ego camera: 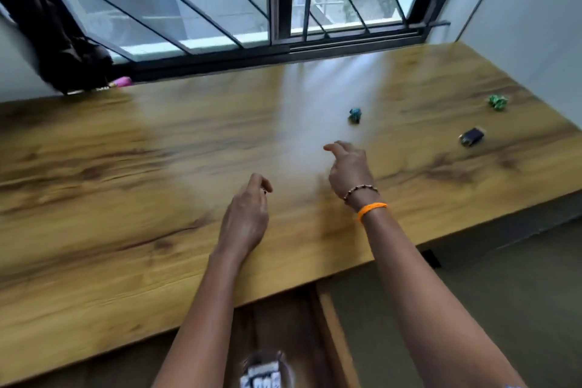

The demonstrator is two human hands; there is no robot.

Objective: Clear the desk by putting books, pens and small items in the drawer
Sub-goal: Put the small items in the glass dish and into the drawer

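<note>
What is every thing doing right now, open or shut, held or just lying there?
Drawer: open, under the desk edge.
Left hand: fingers curled; too blurred to tell if holding anything.
Right hand: open, holding nothing.
Blue wad: lying loose.
Green wad: lying loose.
Dark block: lying loose.

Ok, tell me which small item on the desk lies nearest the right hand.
The teal crumpled ball, just beyond the right hand; the green crumpled ball and dark small block lie farther right.

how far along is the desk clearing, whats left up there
Mostly done, by the look of it: no books or pens show on the desk, and the drawer below stands open. The left hand may pinch something tiny. Left: teal wad, green wad, dark block, pink item.
</note>
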